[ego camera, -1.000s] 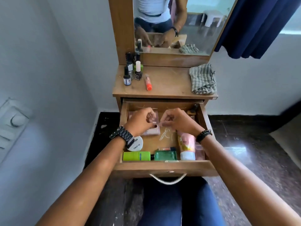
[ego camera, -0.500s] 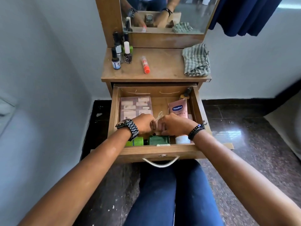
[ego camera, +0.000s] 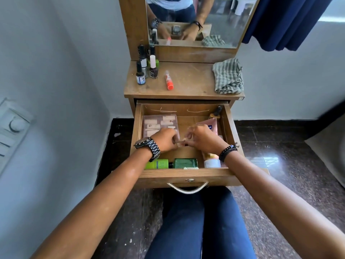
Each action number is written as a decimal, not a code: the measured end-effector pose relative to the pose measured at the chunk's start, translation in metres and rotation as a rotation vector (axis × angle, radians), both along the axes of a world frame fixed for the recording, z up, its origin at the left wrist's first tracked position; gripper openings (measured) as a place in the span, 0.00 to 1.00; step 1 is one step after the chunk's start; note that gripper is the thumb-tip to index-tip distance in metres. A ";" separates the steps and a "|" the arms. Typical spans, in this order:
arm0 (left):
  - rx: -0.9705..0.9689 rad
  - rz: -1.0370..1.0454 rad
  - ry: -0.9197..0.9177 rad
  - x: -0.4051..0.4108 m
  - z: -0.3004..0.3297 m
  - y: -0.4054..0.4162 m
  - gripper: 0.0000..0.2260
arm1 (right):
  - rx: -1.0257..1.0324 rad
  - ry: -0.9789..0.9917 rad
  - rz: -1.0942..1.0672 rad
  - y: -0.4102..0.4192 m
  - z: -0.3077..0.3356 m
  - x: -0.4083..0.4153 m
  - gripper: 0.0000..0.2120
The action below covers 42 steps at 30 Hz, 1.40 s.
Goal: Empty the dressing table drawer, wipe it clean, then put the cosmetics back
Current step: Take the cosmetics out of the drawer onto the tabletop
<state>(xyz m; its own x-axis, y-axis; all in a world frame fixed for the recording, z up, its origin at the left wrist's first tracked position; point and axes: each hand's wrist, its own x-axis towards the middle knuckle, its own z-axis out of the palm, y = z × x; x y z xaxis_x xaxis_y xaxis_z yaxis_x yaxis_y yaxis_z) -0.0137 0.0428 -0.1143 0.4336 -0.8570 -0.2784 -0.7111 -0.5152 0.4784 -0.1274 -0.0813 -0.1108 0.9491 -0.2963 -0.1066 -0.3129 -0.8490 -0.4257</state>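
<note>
Drawer (ego camera: 186,175): pulled fully out at the centre of the frame, below the dressing table top (ego camera: 190,85); its metal handle (ego camera: 187,189) hangs at the front, above the person's blue-trousered legs.
Left hand (ego camera: 164,140): inside the drawer, left of centre, fingers curled and pinching a small, thin item (ego camera: 182,144) at mid-drawer; what the item is cannot be told.
Right hand (ego camera: 203,139): just right of the left hand, fingers curled, fingertips meeting the same small item; both hands seem to hold it between them.
Wrists: black watch (ego camera: 147,146) on the left, dark bead bracelet (ego camera: 226,152) on the right.
Pink palette (ego camera: 160,124): flat at the drawer's back left, partly under the left hand.
Pink tube (ego camera: 211,126): back right of the drawer, mostly behind the right hand.
Small brown bottle (ego camera: 216,113): in the far right corner.
Lime green container (ego camera: 158,164): lying along the front wall, left.
Dark green bottle (ego camera: 186,163): just right of it, centre front.
White-capped tube (ego camera: 211,161): front right, under the right wrist.
Table top, left: cluster of about 5 small bottles (ego camera: 147,66), upright.
Orange-capped tube (ego camera: 169,80): lying on the top, right of the bottles.
Checked cloth (ego camera: 228,76): crumpled at the top's right edge.
Mirror (ego camera: 196,19): upper centre, reflecting the hands and drawer.
Blue curtain (ego camera: 291,21): upper right.
</note>
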 end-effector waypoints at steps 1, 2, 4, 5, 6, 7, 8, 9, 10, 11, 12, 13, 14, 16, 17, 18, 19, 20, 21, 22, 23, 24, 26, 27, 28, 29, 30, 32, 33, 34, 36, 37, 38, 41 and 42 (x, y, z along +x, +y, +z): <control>-0.018 0.033 -0.005 0.004 0.003 0.003 0.07 | 0.056 -0.065 -0.034 0.000 0.004 0.000 0.05; -0.037 0.068 -0.012 0.008 0.008 0.008 0.07 | 0.103 -0.121 -0.060 0.000 0.006 0.000 0.03; -0.079 0.149 -0.016 0.016 0.017 0.022 0.07 | 0.124 -0.118 -0.041 0.003 0.009 0.003 0.03; -0.107 0.194 -0.008 0.020 0.021 0.031 0.07 | 0.092 -0.048 0.014 0.007 0.009 0.005 0.04; -0.135 0.246 0.003 0.024 0.025 0.041 0.06 | 0.056 0.024 0.091 0.012 0.007 0.008 0.05; -0.160 0.300 0.013 0.027 0.029 0.051 0.06 | 0.027 0.079 0.174 0.019 0.006 0.013 0.06; -0.183 0.349 0.019 0.030 0.032 0.062 0.06 | 0.009 0.119 0.241 0.027 0.003 0.018 0.08; -0.201 0.390 0.027 0.031 0.034 0.071 0.06 | 0.001 0.125 0.303 0.036 0.003 0.023 0.11; -0.219 0.422 0.038 0.031 0.036 0.080 0.06 | -0.010 0.133 0.357 0.043 0.001 0.030 0.14; -0.234 0.454 0.053 0.031 0.037 0.088 0.07 | -0.026 0.127 0.416 0.050 0.001 0.035 0.17; -0.250 0.485 0.067 0.030 0.038 0.094 0.07 | -0.061 0.127 0.467 0.056 0.001 0.041 0.20; -0.263 0.515 0.076 0.029 0.039 0.099 0.07 | -0.103 0.116 0.522 0.060 0.001 0.045 0.22; -0.273 0.538 0.080 0.028 0.039 0.103 0.06 | -0.154 0.111 0.573 0.063 0.000 0.049 0.25; -0.287 0.574 0.088 0.027 0.040 0.108 0.05 | -0.246 0.129 0.647 0.064 -0.007 0.055 0.29; -0.294 0.586 0.093 0.027 0.039 0.109 0.05 | -0.280 0.142 0.664 0.062 -0.010 0.057 0.30; -0.299 0.592 0.094 0.027 0.039 0.110 0.04 | -0.300 0.155 0.673 0.061 -0.013 0.057 0.30; -0.305 0.597 0.095 0.027 0.039 0.109 0.04 | -0.318 0.154 0.681 0.060 -0.013 0.057 0.30; -0.311 0.600 0.094 0.027 0.039 0.108 0.04 | -0.341 0.154 0.674 0.058 -0.011 0.057 0.30; -0.316 0.605 0.090 0.026 0.039 0.107 0.05 | -0.366 0.157 0.667 0.057 -0.009 0.057 0.31; -0.320 0.608 0.084 0.026 0.039 0.106 0.05 | -0.378 0.165 0.658 0.057 -0.006 0.056 0.31; -0.323 0.609 0.078 0.026 0.039 0.105 0.05 | -0.378 0.163 0.650 0.057 -0.003 0.054 0.31; -0.328 0.610 0.074 0.025 0.040 0.103 0.06 | -0.377 0.162 0.649 0.056 -0.001 0.052 0.31; -0.349 0.610 0.080 0.025 0.041 0.100 0.08 | -0.356 0.163 0.646 0.055 -0.001 0.048 0.31; -0.363 0.610 0.080 0.025 0.042 0.098 0.09 | -0.337 0.162 0.639 0.053 -0.001 0.045 0.30; -0.379 0.611 0.073 0.025 0.043 0.097 0.10 | -0.311 0.157 0.620 0.050 -0.001 0.042 0.30; -0.400 0.615 0.063 0.025 0.045 0.094 0.11 | -0.276 0.146 0.589 0.046 -0.001 0.038 0.30; -0.426 0.618 0.053 0.025 0.047 0.092 0.11 | -0.227 0.130 0.551 0.042 -0.001 0.034 0.30; -0.489 0.610 0.023 0.025 0.051 0.086 0.10 | -0.104 0.079 0.448 0.033 0.001 0.025 0.30; -0.517 0.607 0.002 0.026 0.054 0.082 0.09 | -0.044 0.052 0.383 0.028 0.002 0.019 0.30; -0.544 0.611 -0.017 0.028 0.056 0.077 0.07 | 0.010 0.024 0.313 0.024 0.003 0.013 0.29; -0.602 0.631 -0.041 0.032 0.059 0.064 0.05 | 0.104 -0.047 0.172 0.016 0.005 0.001 0.28; -0.628 0.642 -0.059 0.035 0.061 0.057 0.05 | 0.143 -0.087 0.112 0.013 0.006 -0.003 0.27; -0.649 0.654 -0.082 0.037 0.062 0.048 0.05 | 0.168 -0.124 0.066 0.012 0.008 -0.006 0.27; -0.686 0.674 -0.181 0.045 0.064 0.023 0.04 | 0.166 -0.177 -0.018 0.012 0.017 -0.008 0.25; -0.695 0.671 -0.217 0.048 0.063 0.016 0.04 | 0.164 -0.185 -0.022 0.012 0.020 -0.008 0.25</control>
